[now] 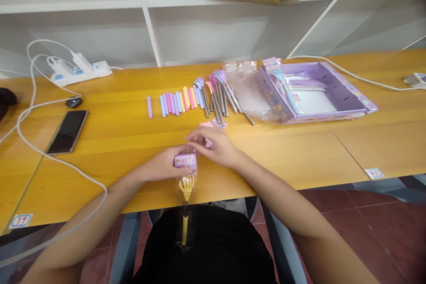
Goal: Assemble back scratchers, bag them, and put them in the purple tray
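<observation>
My left hand (166, 164) is closed on the top of a clear plastic bag (191, 226), where a purple printed card (185, 161) shows. Inside the bag a yellow hand-shaped scratcher (186, 187) hangs down past the table's front edge, its yellow handle lowest. My right hand (216, 145) touches the bag's upper end with bent fingers; a small pinkish printed piece shows under them, and whether it is held is unclear. Just beyond my hands lie more printed cards (214, 123), partly hidden, and metal rods with coloured scratcher heads (218, 93).
Coloured handle tubes (179, 101) lie in a row behind my hands. Clear bags (249, 91) and a purple box (333, 108) with packed scratchers are at the right. A phone (68, 132), mouse (73, 101), power strip (83, 72) and white cables occupy the left.
</observation>
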`<move>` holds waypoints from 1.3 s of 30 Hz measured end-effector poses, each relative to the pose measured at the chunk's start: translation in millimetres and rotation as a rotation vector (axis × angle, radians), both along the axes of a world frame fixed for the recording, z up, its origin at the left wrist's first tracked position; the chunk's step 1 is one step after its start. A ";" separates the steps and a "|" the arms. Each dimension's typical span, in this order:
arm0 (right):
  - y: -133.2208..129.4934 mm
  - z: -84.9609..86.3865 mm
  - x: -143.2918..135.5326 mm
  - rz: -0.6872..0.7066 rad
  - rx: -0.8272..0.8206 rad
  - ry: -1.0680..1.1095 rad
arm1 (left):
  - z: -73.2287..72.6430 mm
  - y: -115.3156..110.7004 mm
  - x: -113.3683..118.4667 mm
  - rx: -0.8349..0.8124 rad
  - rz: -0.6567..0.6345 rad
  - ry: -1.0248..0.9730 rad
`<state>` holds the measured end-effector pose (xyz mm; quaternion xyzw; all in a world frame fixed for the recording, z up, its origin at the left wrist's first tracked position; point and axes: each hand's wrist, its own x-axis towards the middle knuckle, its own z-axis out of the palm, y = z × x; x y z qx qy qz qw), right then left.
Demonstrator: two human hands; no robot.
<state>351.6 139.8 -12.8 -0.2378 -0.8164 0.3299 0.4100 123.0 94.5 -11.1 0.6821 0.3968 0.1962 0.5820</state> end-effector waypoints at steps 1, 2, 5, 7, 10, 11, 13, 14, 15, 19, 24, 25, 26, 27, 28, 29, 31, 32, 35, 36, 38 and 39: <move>-0.9 1.2 0.5 0.004 -0.027 0.019 | 3.1 0.4 -0.7 -0.001 -0.005 0.012; -1.6 2.7 1.2 0.020 -0.066 0.038 | 5.7 0.7 -1.2 -0.004 -0.004 0.019; -2.4 7.0 3.2 0.130 -0.219 0.069 | 9.2 1.4 -2.5 -0.020 -0.015 0.035; -1.7 8.2 3.5 0.196 -0.280 0.034 | 8.4 1.8 -3.4 -0.021 -0.037 0.056; -0.2 7.3 1.9 0.263 -0.289 -0.066 | 6.4 2.4 -4.9 -0.014 -0.041 0.092; 0.1 6.7 1.2 0.287 -0.285 -0.103 | 6.4 2.7 -5.4 -0.023 -0.047 0.090; 0.4 6.0 0.5 0.317 -0.268 -0.162 | 7.8 3.5 -6.8 -0.055 -0.079 0.055; 0.5 6.1 0.5 0.321 -0.258 -0.183 | 9.2 4.1 -7.6 -0.072 -0.102 0.031; 0.6 6.4 0.8 0.315 -0.253 -0.200 | 10.7 4.8 -8.7 -0.088 -0.123 0.014; 1.4 8.9 4.2 0.251 -0.288 -0.269 | 16.4 7.4 -14.4 -0.124 -0.176 0.040; 3.2 11.4 8.6 0.277 -0.373 -0.398 | 16.4 7.8 -19.4 -0.167 -0.216 0.087; 3.2 11.8 9.2 0.287 -0.389 -0.420 | 15.8 7.5 -19.3 -0.164 -0.219 0.089; 3.0 12.4 9.6 0.305 -0.415 -0.439 | 15.1 7.1 -19.0 -0.154 -0.223 0.091; 2.5 13.1 10.0 0.330 -0.456 -0.455 | 14.5 6.6 -18.4 -0.140 -0.228 0.093; 1.8 14.0 10.2 0.361 -0.507 -0.468 | 14.0 6.2 -17.6 -0.123 -0.237 0.095; 1.1 15.0 10.4 0.398 -0.561 -0.479 | 13.7 5.9 -16.9 -0.110 -0.249 0.098; 0.0 17.3 10.9 0.462 -0.631 -0.484 | 13.3 5.6 -15.7 -0.111 -0.265 0.092; -0.3 18.5 11.4 0.478 -0.637 -0.478 | 13.1 5.7 -15.6 -0.138 -0.265 0.077; 0.7 22.1 14.4 0.465 -0.611 -0.429 | 10.9 6.2 -17.3 -0.324 -0.246 -0.008; 1.5 23.1 15.8 0.448 -0.612 -0.409 | 9.5 6.0 -18.3 -0.391 -0.250 -0.026; 3.4 24.4 18.5 0.409 -0.630 -0.369 | 6.0 4.4 -19.3 -0.456 -0.288 -0.007; 4.3 24.6 19.5 0.392 -0.644 -0.353 | 4.2 2.8 -18.9 -0.451 -0.316 0.021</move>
